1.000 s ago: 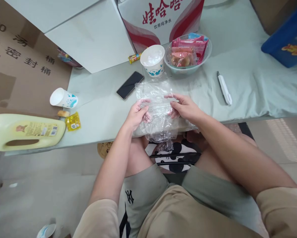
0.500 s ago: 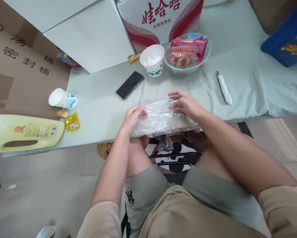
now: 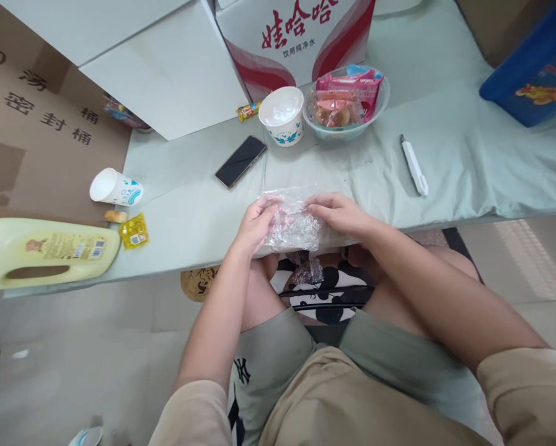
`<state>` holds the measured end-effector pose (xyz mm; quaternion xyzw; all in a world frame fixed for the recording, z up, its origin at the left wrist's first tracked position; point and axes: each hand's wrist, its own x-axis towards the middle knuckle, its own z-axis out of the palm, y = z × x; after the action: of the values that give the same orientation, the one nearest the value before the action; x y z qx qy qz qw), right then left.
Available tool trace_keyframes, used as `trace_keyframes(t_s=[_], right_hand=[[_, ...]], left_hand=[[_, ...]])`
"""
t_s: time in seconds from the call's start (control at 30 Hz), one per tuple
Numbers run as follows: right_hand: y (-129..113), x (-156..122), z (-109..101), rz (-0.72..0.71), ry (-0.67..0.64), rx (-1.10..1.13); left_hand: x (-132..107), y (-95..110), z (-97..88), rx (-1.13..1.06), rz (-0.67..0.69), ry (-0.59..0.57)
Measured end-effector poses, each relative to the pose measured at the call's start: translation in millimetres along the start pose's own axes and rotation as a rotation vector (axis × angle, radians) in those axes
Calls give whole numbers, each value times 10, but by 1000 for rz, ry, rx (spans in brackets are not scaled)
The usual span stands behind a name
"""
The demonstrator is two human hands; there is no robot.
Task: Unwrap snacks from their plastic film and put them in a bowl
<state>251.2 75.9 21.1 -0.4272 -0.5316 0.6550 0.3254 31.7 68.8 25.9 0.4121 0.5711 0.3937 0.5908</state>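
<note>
A crumpled clear plastic bag [image 3: 292,224] lies bunched at the near edge of the table [image 3: 198,204], right in front of me. My left hand [image 3: 255,224] grips its left side with curled fingers. My right hand [image 3: 339,213] presses and pinches its right side. The two hands are close together over the plastic. A small scrap of crumpled plastic [image 3: 309,271] hangs just below the table edge, above my lap.
Behind the bag stand a paper bowl [image 3: 282,115], a clear bowl of wrapped snacks [image 3: 347,102] and a red-and-white carton [image 3: 296,37]. A phone [image 3: 240,161] and a white utility knife [image 3: 413,165] lie nearby. A paper cup [image 3: 114,188], yellow packet [image 3: 134,230] and pale jug [image 3: 45,251] are at left.
The plastic bag went from spread flat between my hands to folded, then to a tight bunch. My hands moved toward each other and nearer to the table edge.
</note>
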Motion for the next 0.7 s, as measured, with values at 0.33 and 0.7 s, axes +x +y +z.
trace_keyframes(t_s=[0.33, 0.7], right_hand=[[-139, -49, -58, -59, 2, 425], [-94, -33, -27, 101, 334, 190]], left_hand=[[-127, 149, -197, -177, 58, -40], [-42, -74, -209, 193, 331, 339]])
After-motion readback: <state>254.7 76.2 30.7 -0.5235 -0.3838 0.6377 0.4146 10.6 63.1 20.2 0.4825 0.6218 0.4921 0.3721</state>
